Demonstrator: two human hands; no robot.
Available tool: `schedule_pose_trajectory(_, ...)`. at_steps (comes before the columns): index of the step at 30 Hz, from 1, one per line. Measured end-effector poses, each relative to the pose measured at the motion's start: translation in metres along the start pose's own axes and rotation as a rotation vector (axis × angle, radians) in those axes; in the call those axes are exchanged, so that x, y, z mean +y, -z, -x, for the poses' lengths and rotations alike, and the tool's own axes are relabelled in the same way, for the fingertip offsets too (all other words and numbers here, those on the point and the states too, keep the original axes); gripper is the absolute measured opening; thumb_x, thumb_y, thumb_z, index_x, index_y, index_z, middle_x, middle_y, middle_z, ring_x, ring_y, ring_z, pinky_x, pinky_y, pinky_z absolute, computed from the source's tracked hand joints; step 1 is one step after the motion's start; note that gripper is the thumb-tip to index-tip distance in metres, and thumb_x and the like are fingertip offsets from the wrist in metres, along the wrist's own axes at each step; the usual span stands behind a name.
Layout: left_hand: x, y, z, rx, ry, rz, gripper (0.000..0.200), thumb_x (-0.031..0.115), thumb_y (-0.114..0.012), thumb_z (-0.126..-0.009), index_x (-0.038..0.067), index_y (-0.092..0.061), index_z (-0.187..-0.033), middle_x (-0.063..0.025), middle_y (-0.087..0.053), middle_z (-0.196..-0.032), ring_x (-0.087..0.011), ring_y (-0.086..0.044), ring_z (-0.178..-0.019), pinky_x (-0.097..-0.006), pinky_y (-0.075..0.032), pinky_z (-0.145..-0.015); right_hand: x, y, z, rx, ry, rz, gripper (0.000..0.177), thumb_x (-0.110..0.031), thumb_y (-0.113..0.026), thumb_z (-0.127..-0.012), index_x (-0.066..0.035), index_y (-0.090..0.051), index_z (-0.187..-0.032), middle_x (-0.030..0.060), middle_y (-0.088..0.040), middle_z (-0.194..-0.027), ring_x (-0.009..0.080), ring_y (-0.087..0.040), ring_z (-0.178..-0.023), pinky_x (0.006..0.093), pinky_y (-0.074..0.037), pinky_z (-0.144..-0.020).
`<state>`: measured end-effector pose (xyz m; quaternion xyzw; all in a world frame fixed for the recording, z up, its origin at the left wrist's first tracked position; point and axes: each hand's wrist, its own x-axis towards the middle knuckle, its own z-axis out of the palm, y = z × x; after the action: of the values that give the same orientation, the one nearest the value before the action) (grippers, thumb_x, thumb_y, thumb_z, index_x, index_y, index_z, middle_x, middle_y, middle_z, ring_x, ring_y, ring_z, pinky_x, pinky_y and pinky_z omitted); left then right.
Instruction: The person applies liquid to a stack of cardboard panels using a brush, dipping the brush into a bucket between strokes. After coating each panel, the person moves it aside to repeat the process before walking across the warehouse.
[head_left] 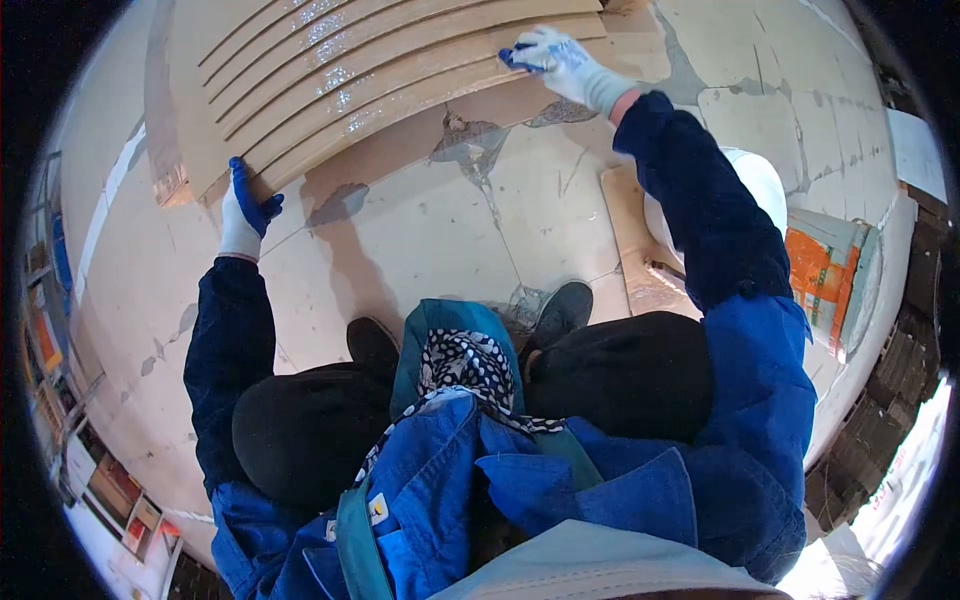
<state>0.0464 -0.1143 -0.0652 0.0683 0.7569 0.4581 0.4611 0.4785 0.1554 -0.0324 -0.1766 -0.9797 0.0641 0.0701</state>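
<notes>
Several long brown strips (400,70), with glossy clear patches on top, lie side by side at the upper middle. Both my hands wear white gloves with blue palms and fingers. At the left end of the nearest strip (390,118), my left hand (247,205) has its thumb and fingers on either side of the corner. My right hand (548,58) is closed at the same strip's right part, fingers curled at its edge and blue fingertips pointing left. The undersides of the fingers are hidden.
Under the strips is a brown sheet (165,150) on a cracked tiled floor (420,230). By my right arm stand a white round object (755,180), a brown board (625,215) and an orange-and-green container (815,275). Dark stacked pieces (880,400) line the right edge.
</notes>
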Motion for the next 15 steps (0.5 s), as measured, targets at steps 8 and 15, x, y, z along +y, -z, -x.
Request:
schedule_pose_trajectory(8,-0.003,-0.003,0.006,-0.049,-0.054,0.063,0.064,0.068,-0.047,-0.085,0.015,-0.05,-0.121,-0.0095,-0.06,-0.102,-0.0277,-0.061,-0.065,-0.0338,-0.05,-0.051,-0.066,-0.068,0.116,-0.002,0.093,-0.308,0.031,-0.004,-0.061,-0.076,-0.016,-0.067,-0.104,0.0117,-0.059,-0.096,0.0318,-0.057,-0.089,0.037,-0.048,-0.077)
schedule_pose_trajectory(15,-0.01,-0.002,0.01,-0.142,-0.203,0.055,0.049,0.053,-0.05,-0.093,0.01,-0.052,-0.116,-0.0019,-0.057,-0.091,-0.0136,-0.053,-0.064,-0.0297,-0.049,-0.057,-0.042,-0.03,0.094,0.828,-1.046,-1.38,0.034,0.001,-0.063,-0.081,0.004,-0.061,-0.114,0.0092,-0.065,-0.105,0.0144,-0.061,-0.087,0.0245,-0.05,-0.076)
